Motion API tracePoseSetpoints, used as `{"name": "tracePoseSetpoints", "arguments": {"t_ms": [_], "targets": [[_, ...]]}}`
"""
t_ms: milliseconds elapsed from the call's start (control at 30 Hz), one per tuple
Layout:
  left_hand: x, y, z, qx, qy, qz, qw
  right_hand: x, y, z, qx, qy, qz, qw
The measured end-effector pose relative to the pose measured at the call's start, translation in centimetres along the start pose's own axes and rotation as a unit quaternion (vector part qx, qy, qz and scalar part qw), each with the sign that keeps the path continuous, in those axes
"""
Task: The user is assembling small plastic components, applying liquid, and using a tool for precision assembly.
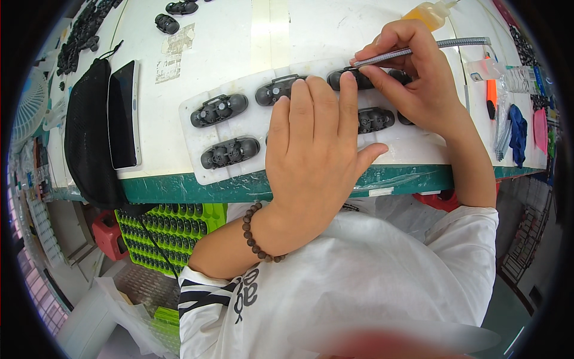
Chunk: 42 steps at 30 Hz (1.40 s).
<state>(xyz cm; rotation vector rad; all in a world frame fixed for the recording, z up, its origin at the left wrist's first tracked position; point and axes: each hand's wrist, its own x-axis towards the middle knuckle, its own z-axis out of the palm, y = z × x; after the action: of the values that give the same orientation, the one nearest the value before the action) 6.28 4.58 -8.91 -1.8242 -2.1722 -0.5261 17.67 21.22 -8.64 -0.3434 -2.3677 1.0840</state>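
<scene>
A white holding tray [194,146] lies along the table's near edge and carries several black toy-car-like plastic parts [230,153] in two rows. My left hand [314,137] rests palm down over the tray's middle, fingers stretched out, covering some of the parts. Its fingertips touch or nearly touch the back row. My right hand [421,78] pinches a slim grey ribbed rod-like tool [460,42]. The tool's left end meets a black part [353,79] in the back row, close to my left fingertips. Part of the tray's right side is hidden behind my right hand.
Left of the tray lie a dark-screened tablet [124,113] and a black mesh pouch [89,131]. Loose black parts [167,24] sit farther back. A bottle of yellow liquid [431,15] is at the back right. Below the table's green edge [179,189] stands a green tray [215,212] of parts.
</scene>
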Motion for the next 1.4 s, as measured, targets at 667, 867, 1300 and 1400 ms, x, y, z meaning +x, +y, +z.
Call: {"name": "tracePoseSetpoints", "arguments": {"t_ms": [667,867,1300,1400], "targets": [[0.1,0.2,-0.1,0.031,-0.014,0.023,0.999,4.3,5.5,0.4,0.248,-0.011,-0.426,0.870],[0.1,-0.2,-0.5,0.017,-0.025,0.066,0.997,3.9,5.3,-0.2,0.201,-0.007,-0.407,0.891],[0.4,1.2,-0.4,0.012,-0.050,0.013,0.999,2.7,1.0,-1.0,0.013,-0.078,-0.128,0.989],[0.3,1.3,-0.1,0.037,-0.051,-0.002,0.998,3.7,3.4,0.3,0.139,-0.015,-0.366,0.920]]}}
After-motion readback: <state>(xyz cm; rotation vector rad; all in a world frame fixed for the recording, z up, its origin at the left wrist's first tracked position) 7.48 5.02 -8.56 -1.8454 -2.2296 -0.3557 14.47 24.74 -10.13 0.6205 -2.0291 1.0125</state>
